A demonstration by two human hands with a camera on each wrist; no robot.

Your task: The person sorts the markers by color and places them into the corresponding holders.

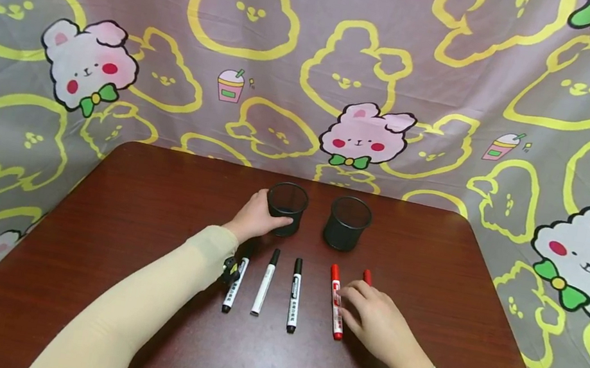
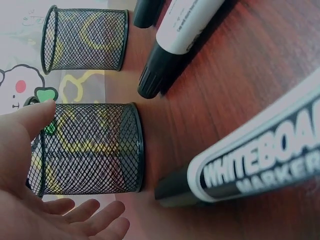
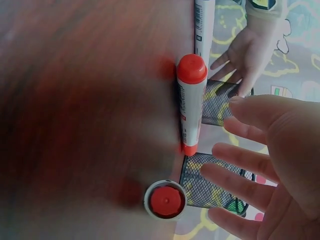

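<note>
My left hand (image 1: 256, 219) is at the left black mesh pen cup (image 1: 287, 209), its thumb across the near side and its fingers along the left. In the left wrist view the thumb overlaps the mesh by the rim, while the loosely extended fingers (image 2: 95, 217) lie past the cup's other side. Above the red markers hovers my right hand (image 1: 381, 325), fingers spread and slightly bent. One red whiteboard marker (image 1: 336, 302) lies by its fingertips; another, its red cap (image 1: 367, 277) showing, is mostly hidden beneath the hand. No marker is between the fingers in the right wrist view.
A second black mesh pen cup (image 1: 346, 225) stands to the right. Three black-capped markers lie in a row nearer me: the left one (image 1: 234, 288) partly behind the left wrist, a middle one (image 1: 265, 283) and a right one (image 1: 295, 295). Patterned cloth (image 1: 289, 79) hangs behind the brown table (image 1: 152, 199).
</note>
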